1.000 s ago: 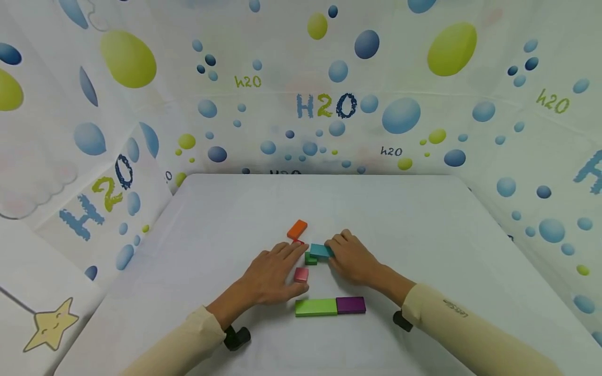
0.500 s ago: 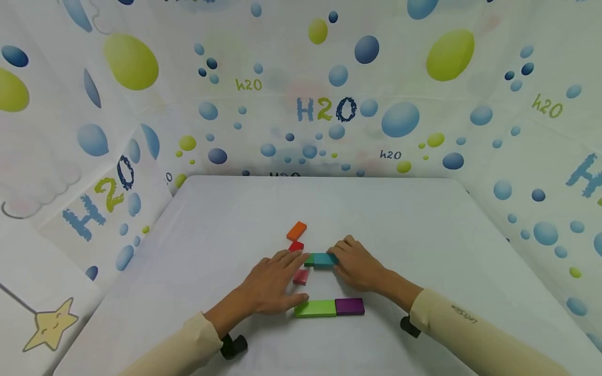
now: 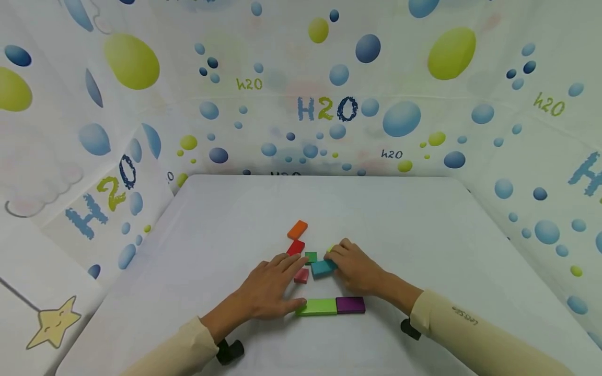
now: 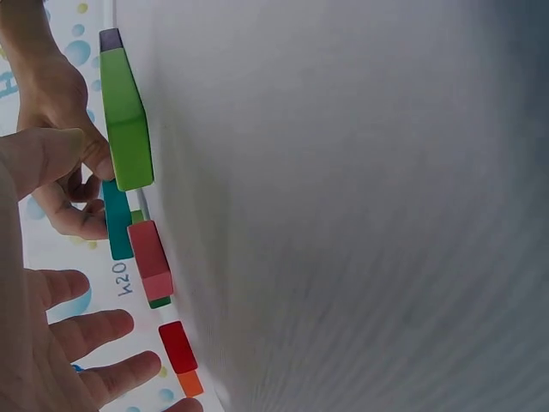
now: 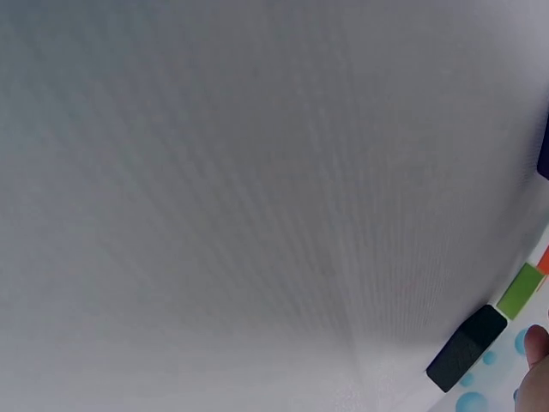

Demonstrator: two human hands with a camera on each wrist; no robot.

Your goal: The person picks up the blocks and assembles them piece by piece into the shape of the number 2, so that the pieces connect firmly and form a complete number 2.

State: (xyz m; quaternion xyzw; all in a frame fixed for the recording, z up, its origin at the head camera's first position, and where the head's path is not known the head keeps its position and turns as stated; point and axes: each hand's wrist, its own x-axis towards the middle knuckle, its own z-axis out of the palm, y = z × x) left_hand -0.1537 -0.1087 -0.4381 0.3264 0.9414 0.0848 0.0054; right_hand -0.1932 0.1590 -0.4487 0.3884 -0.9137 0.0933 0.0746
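My right hand point(image 3: 356, 269) pinches a teal block point(image 3: 322, 269) between thumb and fingers, a grip also visible in the left wrist view. The teal block sits slightly askew, just in front of a small green block point(image 3: 311, 256). A bit of yellow-green point(image 3: 331, 248) peeks out behind the right fingers; the rest is hidden. My left hand point(image 3: 268, 290) is spread out, fingers extended beside a pink block point(image 3: 301, 276) and a red block point(image 3: 295, 247). Its thumb reaches the left end of a light green block point(image 3: 319, 307), which lies end to end with a purple block point(image 3: 350, 305).
An orange block point(image 3: 297, 230) lies diagonally beyond the red one, corners close together. All the blocks are on a white table point(image 3: 226, 209). Behind it hangs a white curtain point(image 3: 282, 52) printed with coloured drops. Dark wrist cameras show under both sleeves.
My right hand has shifted the teal block from over the green block to nearer my body. The left hand has drawn back slightly, uncovering the red block. A yellow-green bit now shows.
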